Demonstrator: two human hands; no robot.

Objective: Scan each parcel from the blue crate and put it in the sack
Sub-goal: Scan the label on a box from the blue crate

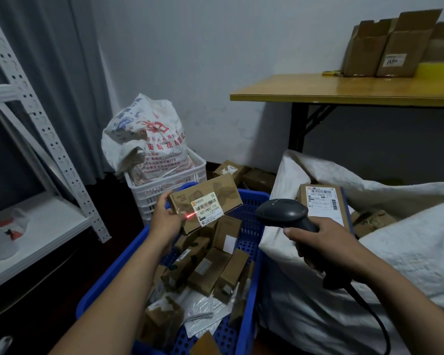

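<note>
Parcel [217,194] under scan is a flat, sharp-edged carton of brown corrugated board, held clear above the blue crate [105,288]. The left hand [164,221] pinches its near short end, thumb on the face and fingers behind, which leaves the white shipping label [207,208] uncovered and tilted toward the barcode scanner [282,213]. The right hand [326,243] is wrapped firmly round the scanner's matt black plastic handle, head aimed left; its cable [369,313] trails down toward the viewer. A red laser spot [190,215] falls at the label's left edge, so in my judgement the beam is not yet squarely across the bars. The crate is perforated rigid plastic and holds many similar small cartons, jumbled, with some clear film wrapping among them. The sack [408,257], coarse white woven fabric, sits slumped open just right of the crate, within easy reach; a labelled parcel [323,204] already lies at its mouth.
</note>
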